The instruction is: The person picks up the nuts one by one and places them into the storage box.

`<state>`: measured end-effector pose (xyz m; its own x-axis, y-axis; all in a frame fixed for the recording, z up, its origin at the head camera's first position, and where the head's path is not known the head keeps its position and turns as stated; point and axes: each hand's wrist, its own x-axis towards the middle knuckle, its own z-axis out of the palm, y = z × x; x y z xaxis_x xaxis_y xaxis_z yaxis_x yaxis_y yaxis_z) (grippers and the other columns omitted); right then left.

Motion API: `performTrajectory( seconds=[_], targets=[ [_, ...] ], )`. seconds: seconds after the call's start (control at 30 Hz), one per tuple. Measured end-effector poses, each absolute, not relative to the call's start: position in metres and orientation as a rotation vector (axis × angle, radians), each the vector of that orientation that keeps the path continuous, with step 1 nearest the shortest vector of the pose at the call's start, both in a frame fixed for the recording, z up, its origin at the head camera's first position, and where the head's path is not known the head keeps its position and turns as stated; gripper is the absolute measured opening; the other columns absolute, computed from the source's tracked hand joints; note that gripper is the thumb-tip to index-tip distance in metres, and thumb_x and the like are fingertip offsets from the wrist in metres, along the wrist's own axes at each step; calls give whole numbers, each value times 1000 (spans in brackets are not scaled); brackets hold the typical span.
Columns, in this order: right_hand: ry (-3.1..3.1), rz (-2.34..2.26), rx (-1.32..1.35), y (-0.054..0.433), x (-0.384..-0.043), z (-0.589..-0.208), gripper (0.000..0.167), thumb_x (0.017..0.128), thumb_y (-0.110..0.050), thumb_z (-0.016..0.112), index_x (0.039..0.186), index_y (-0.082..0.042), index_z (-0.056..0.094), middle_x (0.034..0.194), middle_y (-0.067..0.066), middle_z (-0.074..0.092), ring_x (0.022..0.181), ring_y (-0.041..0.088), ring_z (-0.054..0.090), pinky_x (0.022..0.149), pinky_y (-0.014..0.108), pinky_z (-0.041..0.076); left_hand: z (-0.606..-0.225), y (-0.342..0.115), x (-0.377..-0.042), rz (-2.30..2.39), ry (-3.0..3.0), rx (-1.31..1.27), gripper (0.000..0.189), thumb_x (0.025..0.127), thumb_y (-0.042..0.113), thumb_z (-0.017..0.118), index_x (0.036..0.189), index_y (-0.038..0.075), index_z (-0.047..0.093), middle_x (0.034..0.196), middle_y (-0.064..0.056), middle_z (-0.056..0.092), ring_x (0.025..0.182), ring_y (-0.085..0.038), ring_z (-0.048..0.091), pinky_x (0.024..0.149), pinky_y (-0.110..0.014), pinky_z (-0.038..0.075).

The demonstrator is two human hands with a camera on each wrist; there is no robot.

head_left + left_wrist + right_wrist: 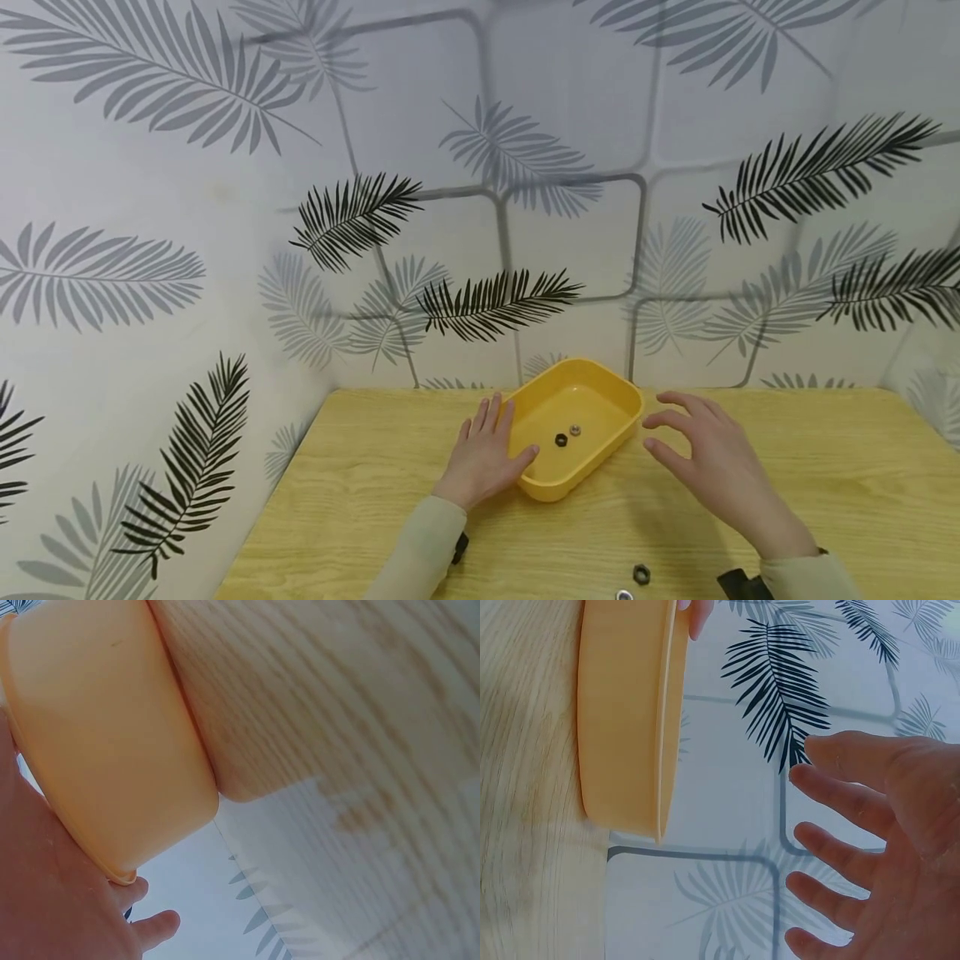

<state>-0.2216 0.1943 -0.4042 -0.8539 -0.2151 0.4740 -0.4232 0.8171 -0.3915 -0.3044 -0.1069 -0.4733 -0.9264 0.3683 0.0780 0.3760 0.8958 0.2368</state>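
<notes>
A yellow plastic tray [600, 457] sits at an angle on the wooden table, close to the wall. Inside it lie a black hex nut [561, 440] and a smaller silver nut [575, 430]. My left hand [483, 458] rests against the tray's left side, fingers extended, with the thumb over the rim; in the left wrist view it overlaps the tray's outer wall [112, 727]. To the right of the tray, my right hand [716, 467] is raised, its fingers spread and slightly bent, holding nothing. In the right wrist view those fingers [840, 855] stand apart from the tray [622, 712].
Nearer the front of the table [360, 500] lie another dark hex nut [641, 575] and a silver nut [624, 595], cut by the frame's lower edge. A wall [570, 242] with a leaf pattern rises right behind the table's back edge.
</notes>
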Motion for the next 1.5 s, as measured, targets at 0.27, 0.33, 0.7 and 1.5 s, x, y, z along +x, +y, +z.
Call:
performTrajectory(
  seconds=[0.27,0.33,0.7,1.5],
  targets=[
    [-2534,684,489,198,-204,-406,17,85,-21,78,101,-18,72,128,14,57,119,41,48,87,64,37,-475,-107,-305,-407,-3022,-589,83,97,63,39,159,12,18,164,-13,11,149,-29,8,115,-54,18],
    [-2543,698,486,199,-200,-407,17,85,-21,78,101,-19,72,129,14,56,118,42,47,87,65,36,-477,-107,-305,-410,-3017,-588,82,98,63,39,159,11,19,163,-13,11,149,-29,8,115,-54,18],
    [-2504,629,496,199,-178,-412,21,80,-22,82,99,-23,73,127,11,57,116,39,49,84,65,37,-476,-105,-305,-371,-3021,-597,84,97,65,37,159,12,18,164,-12,10,150,-28,7,116,-53,18],
    [-2575,557,506,207,-142,-443,27,73,-31,87,96,-32,73,125,5,61,116,38,51,78,63,45,-475,-107,-304,-414,-3059,-585,84,97,67,35,160,14,15,165,-10,5,150,-26,4,116,-52,15]
  ],
)
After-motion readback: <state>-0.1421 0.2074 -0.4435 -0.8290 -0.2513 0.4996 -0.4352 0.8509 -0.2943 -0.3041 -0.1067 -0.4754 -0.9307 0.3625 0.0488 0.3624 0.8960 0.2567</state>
